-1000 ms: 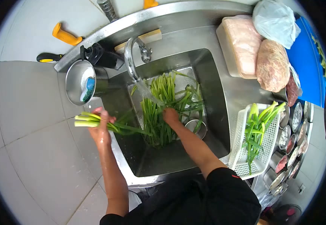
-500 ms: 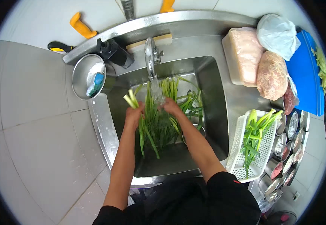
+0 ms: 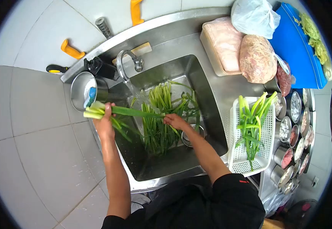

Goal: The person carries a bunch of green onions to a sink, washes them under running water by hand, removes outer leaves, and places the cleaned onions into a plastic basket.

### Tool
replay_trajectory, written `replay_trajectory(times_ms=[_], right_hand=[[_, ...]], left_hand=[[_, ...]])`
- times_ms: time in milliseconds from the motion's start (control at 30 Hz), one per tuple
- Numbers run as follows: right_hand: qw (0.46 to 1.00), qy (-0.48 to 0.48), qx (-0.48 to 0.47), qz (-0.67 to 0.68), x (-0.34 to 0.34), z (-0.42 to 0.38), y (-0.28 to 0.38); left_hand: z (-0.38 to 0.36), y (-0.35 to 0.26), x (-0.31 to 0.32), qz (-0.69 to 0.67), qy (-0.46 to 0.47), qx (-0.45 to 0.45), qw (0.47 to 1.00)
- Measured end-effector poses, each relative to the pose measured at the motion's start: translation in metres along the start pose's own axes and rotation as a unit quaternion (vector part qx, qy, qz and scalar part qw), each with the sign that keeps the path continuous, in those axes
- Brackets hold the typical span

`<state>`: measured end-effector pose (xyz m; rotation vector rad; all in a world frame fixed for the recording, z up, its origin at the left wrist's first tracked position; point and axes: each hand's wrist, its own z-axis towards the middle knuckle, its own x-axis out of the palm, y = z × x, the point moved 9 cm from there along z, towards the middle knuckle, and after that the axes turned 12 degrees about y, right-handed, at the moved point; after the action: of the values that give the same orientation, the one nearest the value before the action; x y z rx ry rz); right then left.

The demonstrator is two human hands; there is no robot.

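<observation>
My left hand [image 3: 105, 118] is closed round the pale ends of a few green onions [image 3: 129, 112], over the sink's left rim. My right hand [image 3: 173, 120] pinches the green end of a long leaf from that bunch, so it stretches between both hands. Below, in the steel sink [image 3: 181, 160], lies a large heap of green onions [image 3: 160, 131]. Water runs onto them from the curved faucet [image 3: 122, 65]. A round metal bowl [image 3: 186, 139], partly hidden by my right forearm, sits in the sink.
On the right stands a white perforated basket [image 3: 263, 160] with green onions [image 3: 253, 126]. Behind it are a tub of pale meat [image 3: 224, 42], bagged meat [image 3: 258, 57] and a blue bin [image 3: 295, 49]. Several metal containers [image 3: 284, 156] line the far right. A metal pot [image 3: 83, 86] with a sponge stands left.
My left hand has lifted its green onions up and left, out of the sink. My right hand has left the water stream and now holds the leaf's end. The view has turned somewhat.
</observation>
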<state>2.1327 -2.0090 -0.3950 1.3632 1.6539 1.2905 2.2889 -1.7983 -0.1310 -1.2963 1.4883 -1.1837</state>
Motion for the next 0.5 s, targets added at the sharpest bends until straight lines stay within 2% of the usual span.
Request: replay_trajectory(times_ms=[33, 67, 100, 233, 267, 300, 333, 400, 433, 500], right_hand=[[1.000, 0.004, 0.002, 0.001, 0.001, -0.001, -0.016], [0.964, 0.051, 0.001, 0.259, 0.011, -0.004, -0.024], [0.860, 0.091, 0.002, 0.501, 0.024, -0.003, -0.028], [0.853, 0.029, 0.012, 0.522, 0.001, 0.026, -0.062], [0.872, -0.173, 0.145, 0.435, -0.038, 0.020, -0.122], [0.835, -0.361, 0.267, 0.318, -0.072, 0.000, -0.156], [0.834, -0.361, 0.272, 0.315, -0.074, 0.012, -0.158], [0.890, -0.332, 0.313, 0.019, -0.086, 0.043, -0.132], [0.888, -0.303, 0.320, -0.131, -0.085, 0.063, -0.114], [0.826, -0.225, 0.309, -0.415, -0.073, 0.099, -0.092]], left_hand=[[-0.008, 0.006, -0.006, 0.000, -0.004, -0.002, 1.000], [-0.018, 0.010, -0.015, -0.013, -0.026, 0.022, 0.999], [-0.027, 0.015, -0.024, -0.024, -0.047, 0.046, 0.998], [-0.046, 0.053, -0.045, -0.038, -0.035, 0.076, 0.996], [-0.048, 0.056, -0.057, -0.095, -0.057, 0.063, 0.992], [-0.047, 0.057, -0.069, -0.152, -0.080, 0.052, 0.984], [-0.042, 0.047, -0.075, -0.142, -0.045, 0.061, 0.987], [-0.035, 0.036, -0.070, -0.126, -0.020, 0.029, 0.991], [-0.031, 0.036, -0.063, -0.108, 0.011, 0.004, 0.994], [-0.027, 0.055, -0.057, -0.115, 0.018, -0.038, 0.993]])
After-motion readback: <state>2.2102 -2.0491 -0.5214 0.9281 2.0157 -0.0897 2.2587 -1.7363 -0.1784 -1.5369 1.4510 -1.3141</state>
